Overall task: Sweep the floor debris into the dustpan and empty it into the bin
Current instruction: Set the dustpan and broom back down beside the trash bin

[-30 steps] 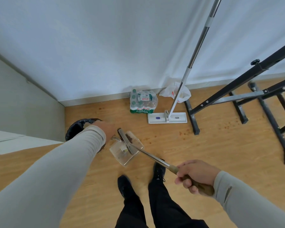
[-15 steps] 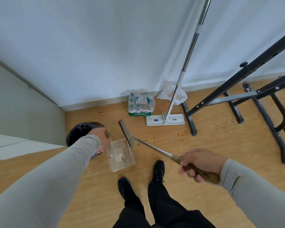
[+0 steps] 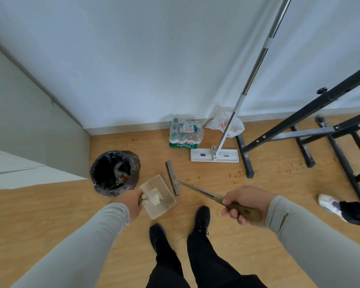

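Mid-job: left hand (image 3: 133, 202) grips a clear dustpan (image 3: 157, 196) w/ pale scraps inside, just beside the black-lined bin (image 3: 114, 172), not yet tipped, while right hand (image 3: 245, 202) clasps the brush (image 3: 173, 178); reddish crumbs (image 3: 233, 174) remain nr the rack's foot.

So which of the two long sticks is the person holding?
The short brush, gripped at its brown handle by the right hand. The tall mop stands by itself against the wall with nobody touching it.
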